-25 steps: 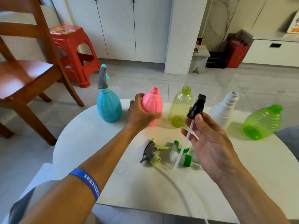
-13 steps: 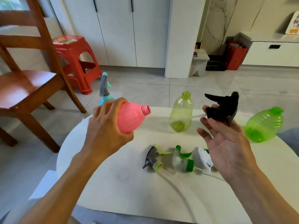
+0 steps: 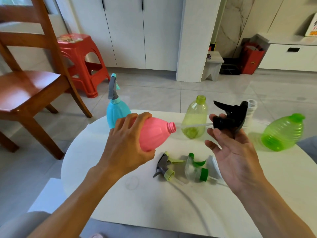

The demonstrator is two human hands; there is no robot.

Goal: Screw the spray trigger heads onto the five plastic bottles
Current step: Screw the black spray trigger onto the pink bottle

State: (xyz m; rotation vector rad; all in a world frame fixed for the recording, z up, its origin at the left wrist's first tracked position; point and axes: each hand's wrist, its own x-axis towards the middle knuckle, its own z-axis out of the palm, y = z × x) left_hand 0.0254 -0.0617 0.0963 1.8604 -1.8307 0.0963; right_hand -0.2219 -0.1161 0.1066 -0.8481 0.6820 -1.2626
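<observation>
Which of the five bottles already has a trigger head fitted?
The blue bottle, upright at the table's far left, wearing a grey trigger head. The other four necks are bare.

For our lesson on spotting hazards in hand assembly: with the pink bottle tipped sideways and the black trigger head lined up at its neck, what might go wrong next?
1. The thin dip tube looks bendy; its tip could miss the pink bottle neck and buckle.
2. The right hand grips the black trigger head only at the fingertips, so it might slip.
3. Held in mid-air by the left hand, the collar could cross-thread.
</observation>
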